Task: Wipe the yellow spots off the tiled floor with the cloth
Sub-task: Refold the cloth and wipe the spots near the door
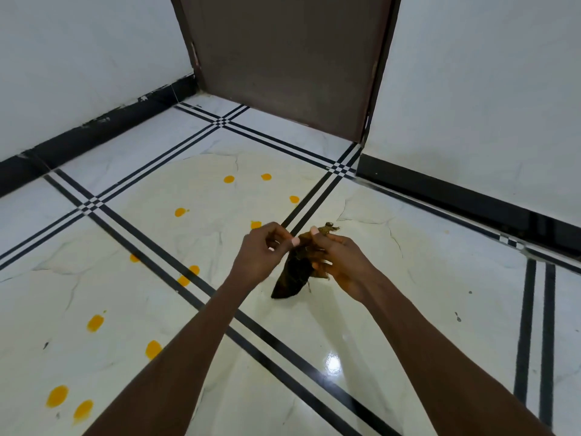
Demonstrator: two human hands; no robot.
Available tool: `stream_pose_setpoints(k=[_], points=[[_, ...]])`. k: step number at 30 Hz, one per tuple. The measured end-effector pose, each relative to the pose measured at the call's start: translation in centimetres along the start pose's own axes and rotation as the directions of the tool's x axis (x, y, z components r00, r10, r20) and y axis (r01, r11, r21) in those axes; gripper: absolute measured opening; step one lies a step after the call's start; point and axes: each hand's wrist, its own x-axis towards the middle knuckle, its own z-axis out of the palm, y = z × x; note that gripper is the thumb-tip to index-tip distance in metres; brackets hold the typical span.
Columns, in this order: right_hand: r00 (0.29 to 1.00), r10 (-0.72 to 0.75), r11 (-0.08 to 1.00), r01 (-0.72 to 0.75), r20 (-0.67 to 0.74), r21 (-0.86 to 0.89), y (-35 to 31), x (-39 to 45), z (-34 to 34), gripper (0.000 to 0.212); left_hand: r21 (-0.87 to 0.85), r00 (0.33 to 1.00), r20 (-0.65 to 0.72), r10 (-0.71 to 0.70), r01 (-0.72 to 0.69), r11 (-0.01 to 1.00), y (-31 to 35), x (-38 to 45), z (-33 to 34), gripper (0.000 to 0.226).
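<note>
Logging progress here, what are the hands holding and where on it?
Both hands grip the dark cloth by its upper end: left hand, right hand. The rest hangs free.

Yellow spots on tiled floor

Both hands pinch a dark cloth above yellow-spotted tiles.

Both my bare forearms reach forward from the lower edge of the view and angle inward, so my hands meet close together in the middle. My left hand is raised with knuckles up, thumb and forefinger pinched together. My right hand sits just beside it, palm turned inward, fingers curled closed around the cloth, thumb on top.
</note>
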Motion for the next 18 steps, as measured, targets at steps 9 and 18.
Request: stream_pose_setpoints(k=[9,18], points=[[0.997,-0.072,0.997,0.072,0.005,-0.037,-0.3,0.0,0.7,0.038,-0.006,1.0,-0.013,-0.018,0.018,1.0,0.0,-1.5,1.7,0.026],[0.998,-0.056,0.996,0.058,-0.043,0.063,-0.1,-0.1,-0.2,0.03,0.03,0.998,-0.041,0.047,-0.046,0.998,-0.3,-1.3,1.7,0.012]])
